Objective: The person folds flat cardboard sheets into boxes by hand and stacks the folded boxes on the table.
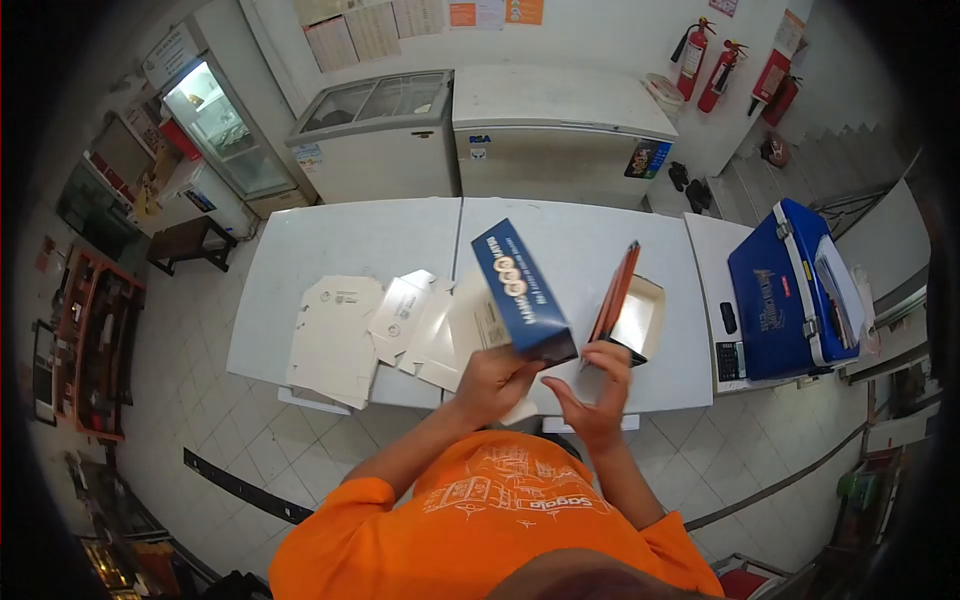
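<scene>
The white table [350, 235] had a blue cooler box [765, 310] beyond its right edge. Overlapping flat cartons [335, 335], partly hidden by a blue carton [522, 290] tilted above the surface's middle, lay along the near edge. The left hand [488, 388] pinched that carton's lower end, its fingers partly obscured. Toward the right edge, an open box [645, 312] was partly masked by the right hand [603, 393], thumb spread from fingers, contact untellable, and an ill-defined slim reddish piece [616, 297]

Flat pale cartons [335, 335] and an open box [656, 308] lie on the white table [370, 240].
</scene>
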A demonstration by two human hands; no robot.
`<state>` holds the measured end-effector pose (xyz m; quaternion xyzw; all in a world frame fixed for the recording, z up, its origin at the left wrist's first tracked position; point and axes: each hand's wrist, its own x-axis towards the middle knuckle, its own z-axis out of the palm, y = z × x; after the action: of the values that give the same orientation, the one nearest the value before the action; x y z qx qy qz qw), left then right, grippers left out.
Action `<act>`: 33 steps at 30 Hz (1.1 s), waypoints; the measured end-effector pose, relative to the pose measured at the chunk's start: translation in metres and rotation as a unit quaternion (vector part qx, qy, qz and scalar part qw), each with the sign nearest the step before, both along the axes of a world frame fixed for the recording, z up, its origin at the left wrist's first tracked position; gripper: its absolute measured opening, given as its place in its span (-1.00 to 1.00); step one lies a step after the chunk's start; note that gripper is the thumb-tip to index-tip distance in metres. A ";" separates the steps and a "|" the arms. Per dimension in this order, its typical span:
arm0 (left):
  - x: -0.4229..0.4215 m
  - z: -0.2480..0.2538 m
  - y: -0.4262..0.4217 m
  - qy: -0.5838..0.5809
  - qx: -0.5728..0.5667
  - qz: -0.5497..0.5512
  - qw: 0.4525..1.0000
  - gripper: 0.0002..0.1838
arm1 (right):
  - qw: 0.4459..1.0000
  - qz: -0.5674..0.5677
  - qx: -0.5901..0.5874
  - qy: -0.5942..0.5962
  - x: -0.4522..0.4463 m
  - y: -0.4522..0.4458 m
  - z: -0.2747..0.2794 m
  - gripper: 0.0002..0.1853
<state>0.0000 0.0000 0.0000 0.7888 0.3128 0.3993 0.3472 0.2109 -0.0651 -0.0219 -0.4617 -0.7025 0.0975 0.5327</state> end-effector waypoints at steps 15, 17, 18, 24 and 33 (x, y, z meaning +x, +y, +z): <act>0.220 -0.003 -0.016 -0.015 0.280 -0.127 0.952 -0.65 | 0.947 -0.173 -0.093 -0.253 0.218 -0.019 0.059 -0.79; 0.234 -0.036 -0.028 0.118 0.261 -0.038 0.957 -0.57 | 0.962 -0.148 -0.063 -0.219 0.234 -0.011 0.043 -0.78; 0.236 -0.052 -0.033 0.173 0.256 0.010 0.951 -0.55 | 0.983 -0.075 -0.031 -0.167 0.234 -0.007 0.035 -0.76; 0.239 -0.132 -0.033 0.306 0.194 0.100 0.927 -0.52 | 0.970 0.123 -0.139 -0.154 0.209 0.034 0.021 -0.78; 0.236 -0.134 -0.035 0.253 0.184 0.079 0.947 -0.52 | 0.862 0.137 -0.213 -0.439 0.193 0.102 0.001 -0.64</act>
<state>0.2359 -0.0350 -0.1342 0.8869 0.3726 0.2631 0.0730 0.4040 0.0371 -0.0205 -0.4576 -0.8822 0.1039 0.0394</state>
